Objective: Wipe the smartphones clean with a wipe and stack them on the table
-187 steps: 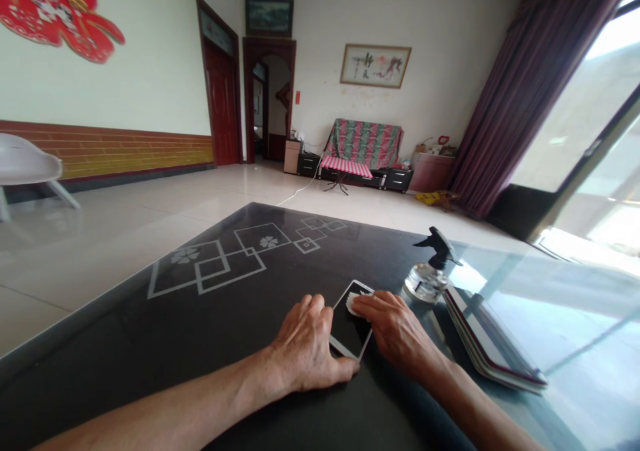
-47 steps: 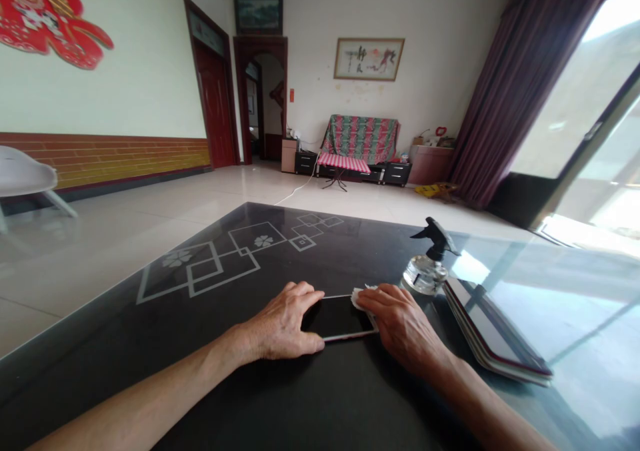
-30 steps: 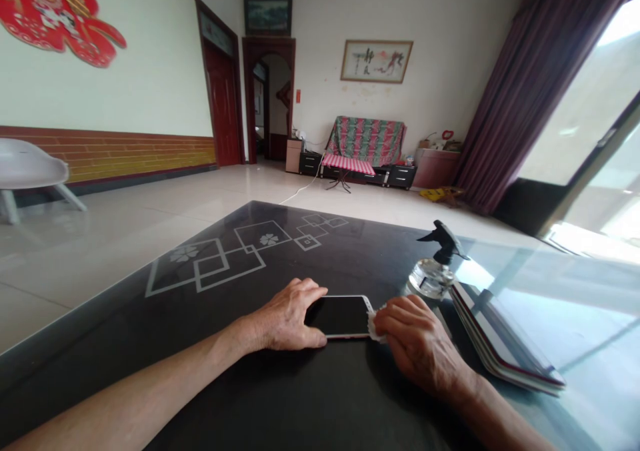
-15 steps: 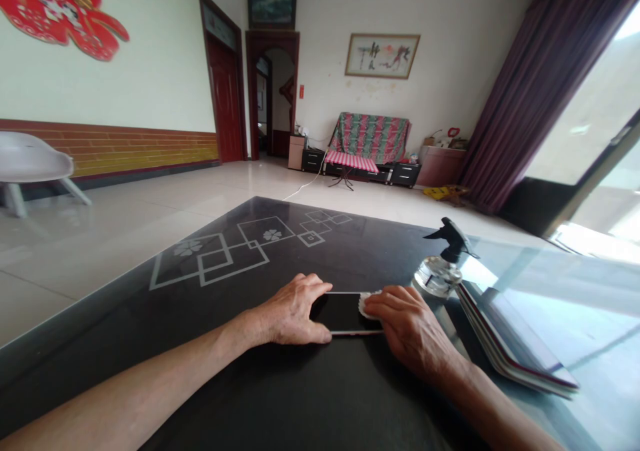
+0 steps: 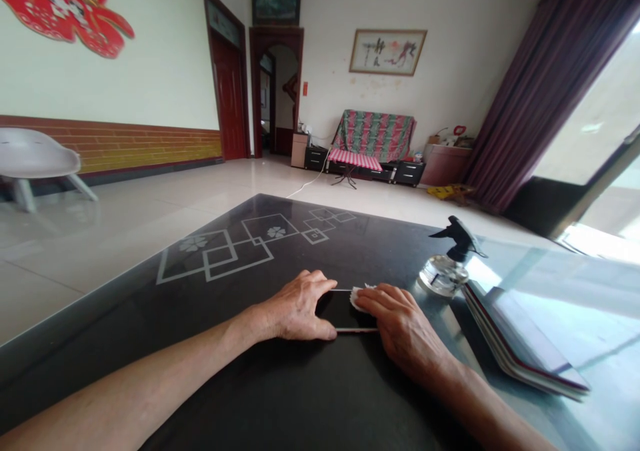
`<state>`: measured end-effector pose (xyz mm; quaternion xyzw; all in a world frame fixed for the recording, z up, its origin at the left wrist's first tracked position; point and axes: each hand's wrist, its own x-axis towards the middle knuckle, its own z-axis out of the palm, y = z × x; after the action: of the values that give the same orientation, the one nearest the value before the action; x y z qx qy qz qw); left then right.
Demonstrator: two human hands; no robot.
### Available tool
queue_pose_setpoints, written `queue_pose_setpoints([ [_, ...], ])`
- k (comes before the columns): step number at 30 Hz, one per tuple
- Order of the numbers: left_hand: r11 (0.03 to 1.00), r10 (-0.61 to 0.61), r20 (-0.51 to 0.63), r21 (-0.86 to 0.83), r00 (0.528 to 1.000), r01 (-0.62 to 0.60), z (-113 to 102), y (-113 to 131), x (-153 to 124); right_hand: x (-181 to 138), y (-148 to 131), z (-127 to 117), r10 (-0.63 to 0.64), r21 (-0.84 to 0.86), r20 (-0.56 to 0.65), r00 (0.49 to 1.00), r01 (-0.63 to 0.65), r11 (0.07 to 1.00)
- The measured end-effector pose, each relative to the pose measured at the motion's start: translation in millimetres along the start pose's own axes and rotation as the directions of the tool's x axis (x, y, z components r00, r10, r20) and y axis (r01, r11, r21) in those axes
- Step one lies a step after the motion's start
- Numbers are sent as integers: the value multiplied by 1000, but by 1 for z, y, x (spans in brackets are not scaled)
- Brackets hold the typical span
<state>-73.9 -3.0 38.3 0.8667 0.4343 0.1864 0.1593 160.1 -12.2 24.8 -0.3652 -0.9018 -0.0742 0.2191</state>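
Note:
A smartphone (image 5: 340, 309) lies flat on the dark glossy table (image 5: 240, 384), its black screen facing up. My left hand (image 5: 303, 307) grips the phone's left end, thumb on the near edge and fingers on the far edge. Under the fingers of my right hand (image 5: 400, 317) is a crumpled white tissue (image 5: 357, 297), pressed against the right part of the screen. My right hand covers the phone's right end and much of the tissue.
A clear spray bottle (image 5: 445, 274) with a black trigger head stands beyond my right hand. Right of it lies a stack of notebooks or folders (image 5: 525, 344). A white chair (image 5: 35, 157) is on the floor at far left.
My right hand and the tissue have slid slightly left over the phone screen. My left hand keeps its hold, and the whole view has shifted a little.

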Motion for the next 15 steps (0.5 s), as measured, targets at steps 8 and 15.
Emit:
queue_pose_setpoints([
  [8,1000,-15,1,-7,1000,15,-1,1,0,5,2,0,38,3,18,999,-38,999],
  [15,1000,-4,-3,0,1000,4,0,-1,1,1,-13,-10,16,71,9,1000,-17,997],
])
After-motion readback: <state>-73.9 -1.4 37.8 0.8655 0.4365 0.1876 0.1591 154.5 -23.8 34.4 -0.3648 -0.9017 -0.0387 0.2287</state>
